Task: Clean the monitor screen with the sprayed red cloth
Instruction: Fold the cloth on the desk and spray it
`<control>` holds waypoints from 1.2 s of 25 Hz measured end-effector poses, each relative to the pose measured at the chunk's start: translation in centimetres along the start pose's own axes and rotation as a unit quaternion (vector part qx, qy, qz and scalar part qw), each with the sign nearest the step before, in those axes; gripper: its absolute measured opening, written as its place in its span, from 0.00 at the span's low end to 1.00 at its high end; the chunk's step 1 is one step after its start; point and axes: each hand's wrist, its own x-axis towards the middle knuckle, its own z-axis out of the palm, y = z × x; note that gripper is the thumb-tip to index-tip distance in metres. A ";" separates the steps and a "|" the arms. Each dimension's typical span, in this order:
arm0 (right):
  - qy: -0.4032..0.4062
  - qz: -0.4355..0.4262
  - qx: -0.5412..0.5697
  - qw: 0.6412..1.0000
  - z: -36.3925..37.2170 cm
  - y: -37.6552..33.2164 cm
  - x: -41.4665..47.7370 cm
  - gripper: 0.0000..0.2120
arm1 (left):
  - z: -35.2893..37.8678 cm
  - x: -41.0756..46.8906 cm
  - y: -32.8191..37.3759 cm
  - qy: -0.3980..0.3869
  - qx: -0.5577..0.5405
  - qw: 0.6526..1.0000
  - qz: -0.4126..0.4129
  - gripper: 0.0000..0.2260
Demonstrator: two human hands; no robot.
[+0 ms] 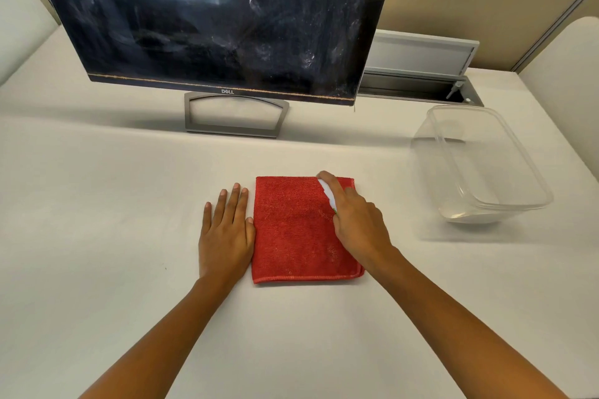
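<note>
A folded red cloth (291,233) lies flat on the white desk in front of me. My left hand (227,230) rests palm down on the desk, fingers apart, touching the cloth's left edge. My right hand (356,220) hovers over the cloth's right side, closed around a small white spray bottle (326,193) that points down at the cloth; most of the bottle is hidden by my fingers. Behind the cloth stands the dark monitor (210,16) on a grey stand (236,116), its screen streaked and smudged.
An empty clear plastic container (479,165) sits on the desk to the right. Behind the monitor at the right is an open cable trough with a raised grey lid (421,55). Beige partition walls enclose the desk at the back and right.
</note>
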 end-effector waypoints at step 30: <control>0.012 0.047 -0.119 0.992 0.5 4.2 0.2 0.30 | 0.2 0.1 0.0 0.010 -0.005 1.000 0.004 0.26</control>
